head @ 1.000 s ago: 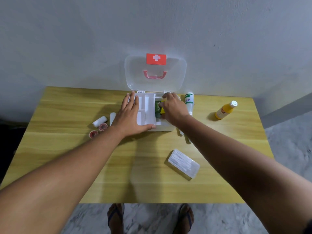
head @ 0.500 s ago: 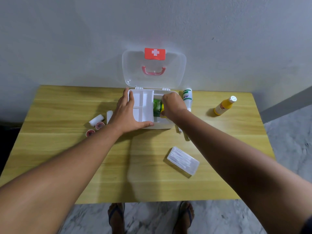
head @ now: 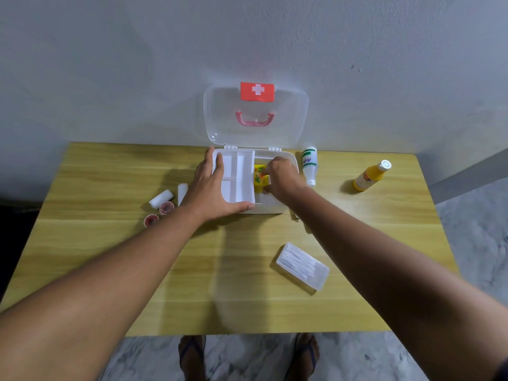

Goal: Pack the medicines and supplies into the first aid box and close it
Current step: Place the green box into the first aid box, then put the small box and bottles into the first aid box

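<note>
The white first aid box (head: 270,209) stands open at the table's far edge, its clear lid (head: 255,134) with a red cross label leaning upright against the wall. My left hand (head: 209,192) grips the white divided tray insert (head: 237,177) over the box's left half, thumb on the tray's front edge. My right hand (head: 284,177) reaches into the right half, fingertips closed on a yellow medicine pack (head: 258,179) lying there. The rest of the box's inside is hidden by my hands.
On the table lie a white bottle with green print (head: 310,166) right of the box, a yellow bottle (head: 368,176) farther right, and a clear swab case (head: 302,266) in front. At the left are two gauze rolls (head: 160,198) and two red tape rolls (head: 166,207).
The pack in my right hand showed a green side before; now its yellow face points up, lower in the box. My left hand stays on the tray insert.
</note>
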